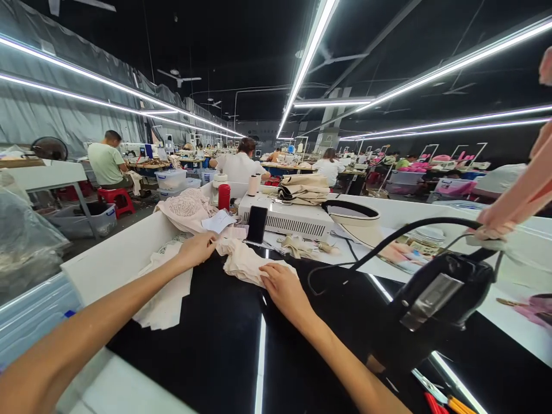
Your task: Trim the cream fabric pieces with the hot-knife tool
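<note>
Black tabletop [215,356] lies open below both hands [284,287].

Both hands [282,287] on stacked cream fabric pieces [248,261].

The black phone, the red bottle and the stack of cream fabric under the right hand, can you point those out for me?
Black phone [257,225]: head view, middle of its dark screen.
Red bottle [224,197]: head view, middle of its side.
Stack of cream fabric [242,261]: head view, top layer, between the hands.
</note>
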`<state>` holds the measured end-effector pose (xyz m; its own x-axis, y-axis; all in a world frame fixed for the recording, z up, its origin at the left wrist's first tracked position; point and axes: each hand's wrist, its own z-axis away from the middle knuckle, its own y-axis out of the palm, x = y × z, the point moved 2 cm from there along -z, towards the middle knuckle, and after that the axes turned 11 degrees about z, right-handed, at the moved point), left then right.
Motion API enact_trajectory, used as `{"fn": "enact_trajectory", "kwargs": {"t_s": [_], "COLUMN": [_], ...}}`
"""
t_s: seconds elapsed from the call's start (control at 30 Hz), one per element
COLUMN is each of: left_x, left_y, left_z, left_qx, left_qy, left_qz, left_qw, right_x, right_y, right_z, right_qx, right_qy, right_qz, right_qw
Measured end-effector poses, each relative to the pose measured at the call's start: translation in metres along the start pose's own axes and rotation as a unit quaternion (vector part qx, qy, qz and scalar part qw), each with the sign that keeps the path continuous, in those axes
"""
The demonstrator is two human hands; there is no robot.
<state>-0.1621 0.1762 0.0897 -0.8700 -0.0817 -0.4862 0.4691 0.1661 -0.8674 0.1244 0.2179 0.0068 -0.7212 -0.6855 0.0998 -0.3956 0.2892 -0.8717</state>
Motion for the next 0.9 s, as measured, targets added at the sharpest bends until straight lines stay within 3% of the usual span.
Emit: {"fn": "enact_trajectory", "kwargs": {"t_s": [0.17,0.3,0.5,0.73,0.9], "left_x": [0.06,0.092,0.101,0.11,0.108], "left_y": [-0.044,-0.047,-0.03,-0.033,-0.027], "left_z": [0.034,0.062,0.08,0.074,0.06], "left_qx": [0.015,0.054,0.041,-0.034,-0.056], "left_qy": [-0.098,-0.155,-0.152,-0.128,-0.111], "left_qz": [-0.057,-0.078,-0.04,0.005,0.027], "left_qw": [0.993,0.983,0.987,0.991,0.992], "right_x": [0.04,0.061,0.076,0.077,0.088], "right_y": [-0.013,-0.017,-0.022,-0.015,-0.014], "right_z": [0.019,0.03,0.036,0.037,0.039], "right_qx": [0.003,0.015,0.034,0.056,0.059], "right_qy": [-0.036,-0.048,-0.072,-0.083,-0.091], "right_qz": [-0.057,-0.091,-0.139,-0.181,-0.194], "right_qw": [0.998,0.995,0.987,0.978,0.975]}}
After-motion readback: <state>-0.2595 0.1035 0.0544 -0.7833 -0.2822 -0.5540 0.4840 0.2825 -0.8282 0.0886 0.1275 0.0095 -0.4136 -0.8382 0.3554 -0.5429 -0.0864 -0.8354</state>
